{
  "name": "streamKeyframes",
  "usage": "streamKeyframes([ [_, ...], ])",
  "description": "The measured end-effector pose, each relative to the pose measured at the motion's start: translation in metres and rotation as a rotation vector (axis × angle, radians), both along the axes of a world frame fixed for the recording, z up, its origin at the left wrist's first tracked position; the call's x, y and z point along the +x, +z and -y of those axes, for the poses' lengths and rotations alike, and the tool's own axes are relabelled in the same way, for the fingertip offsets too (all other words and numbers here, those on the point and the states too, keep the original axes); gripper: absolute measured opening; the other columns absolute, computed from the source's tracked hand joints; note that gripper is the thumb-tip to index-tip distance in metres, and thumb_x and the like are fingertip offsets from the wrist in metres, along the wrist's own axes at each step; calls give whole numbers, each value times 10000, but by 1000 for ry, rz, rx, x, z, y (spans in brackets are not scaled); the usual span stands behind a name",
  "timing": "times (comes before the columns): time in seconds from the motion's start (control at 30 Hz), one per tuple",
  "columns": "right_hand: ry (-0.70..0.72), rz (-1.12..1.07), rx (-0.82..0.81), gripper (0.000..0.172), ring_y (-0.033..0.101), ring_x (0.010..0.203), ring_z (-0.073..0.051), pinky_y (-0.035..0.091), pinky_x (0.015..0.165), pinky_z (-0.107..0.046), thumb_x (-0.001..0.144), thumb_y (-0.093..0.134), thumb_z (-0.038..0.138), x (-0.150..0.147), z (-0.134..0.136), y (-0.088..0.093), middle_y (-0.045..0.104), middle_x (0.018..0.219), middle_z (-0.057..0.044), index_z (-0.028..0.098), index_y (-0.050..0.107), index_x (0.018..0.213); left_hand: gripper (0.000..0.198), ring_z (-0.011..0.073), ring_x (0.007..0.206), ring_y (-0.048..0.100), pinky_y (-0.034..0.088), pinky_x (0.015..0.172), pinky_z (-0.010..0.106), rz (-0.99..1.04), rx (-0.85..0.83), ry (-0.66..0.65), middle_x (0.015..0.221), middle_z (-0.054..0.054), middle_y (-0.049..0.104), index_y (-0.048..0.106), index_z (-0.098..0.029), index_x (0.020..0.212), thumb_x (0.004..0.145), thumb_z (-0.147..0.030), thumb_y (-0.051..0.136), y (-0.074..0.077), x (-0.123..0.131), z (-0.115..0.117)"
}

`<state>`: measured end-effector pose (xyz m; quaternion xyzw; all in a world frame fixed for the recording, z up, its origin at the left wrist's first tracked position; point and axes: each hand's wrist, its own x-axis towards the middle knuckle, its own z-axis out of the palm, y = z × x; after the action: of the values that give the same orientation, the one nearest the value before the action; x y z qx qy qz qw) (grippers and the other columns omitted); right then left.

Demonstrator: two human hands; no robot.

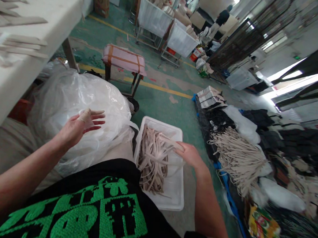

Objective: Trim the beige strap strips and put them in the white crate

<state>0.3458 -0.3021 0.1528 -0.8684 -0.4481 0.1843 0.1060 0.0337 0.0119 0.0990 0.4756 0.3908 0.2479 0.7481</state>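
Note:
My left hand point(83, 123) is over a large clear plastic bag point(106, 93), fingers stretched out and apart. Pale wrapping covers its thumb and part of a finger; nothing is held in it. At the white plastic bin point(180, 183), my right hand point(190, 154) is closed around a few beige strips point(170, 142), which are smeared by motion. A tangled heap of similar beige strips point(153, 170) fills the bin's left side. Part of my right hand's fingers is hidden behind the strips.
On the left, a white table point(60, 5) carries more beige strips point(18, 43). A pink padded stool point(125, 59) stands ahead. Along the right, a blue-edged pallet point(230, 194) bears bundled straps point(238, 158) and dark goods. White carts point(156, 18) and two people are farther off.

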Motion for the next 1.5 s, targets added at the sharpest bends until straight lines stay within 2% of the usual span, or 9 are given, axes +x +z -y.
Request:
streamKeyframes([
  [0.07,-69,39,-99,313,665,828,-241,471,733,-307,768,640,270,1,4,-5,752,930,-74,214,723,1065,605,284,893,701,551,780,413,-32,-33,-65,1095,159,721,693,-121,1056,776,-648,600,-1,-1,3],
  [0.17,-211,-72,34,254,584,583,-175,428,568,-267,825,582,330,-5,1,4,690,691,-51,176,735,957,603,269,820,701,545,732,383,-39,-72,-178,960,148,745,703,-122,982,749,-673,628,-5,-3,12],
  [0.33,-145,-876,417,415,358,371,-64,264,382,-203,848,602,521,-50,-46,10,583,566,17,152,698,1012,545,184,685,652,518,687,310,56,-48,-380,809,103,720,702,-133,823,822,-662,567,0,-10,34],
  [0.43,-13,-1241,330,452,310,349,-50,191,356,-192,843,613,539,-91,-95,-15,527,507,48,136,695,1029,529,162,642,624,500,665,289,87,19,-540,752,85,695,688,-136,786,894,-615,491,11,-15,46],
  [0.6,36,-1594,148,464,176,368,-40,266,388,-188,875,577,566,-143,-156,-63,405,483,101,137,683,1017,560,157,636,617,490,677,284,55,104,-775,731,71,683,688,-133,776,929,-601,422,19,-24,58],
  [0.77,-140,-1614,272,431,178,375,-33,259,395,-179,850,621,568,-156,-180,-71,372,504,104,149,658,945,579,151,659,606,489,681,276,10,128,-850,743,51,690,696,-140,884,925,-633,395,9,-30,68],
  [0.97,-422,-1455,464,307,217,384,-34,289,390,-179,755,718,427,-135,-194,-61,418,503,103,153,637,867,586,155,720,621,486,720,263,-36,258,-894,777,47,707,712,-153,918,962,-592,327,-1,-35,72],
  [1.33,-381,-1447,465,409,213,374,-28,275,390,-180,716,737,522,-117,-214,-62,375,480,125,158,632,868,485,208,726,650,474,696,274,-91,713,-975,813,73,713,711,-204,933,978,-505,334,-15,-35,77],
  [1.5,-319,-1333,362,413,246,357,-24,273,365,-177,718,730,542,-117,-209,-73,428,459,94,159,575,700,456,243,899,655,493,843,324,-87,817,-937,1004,102,706,699,-205,1001,987,-465,324,-13,-33,77],
])
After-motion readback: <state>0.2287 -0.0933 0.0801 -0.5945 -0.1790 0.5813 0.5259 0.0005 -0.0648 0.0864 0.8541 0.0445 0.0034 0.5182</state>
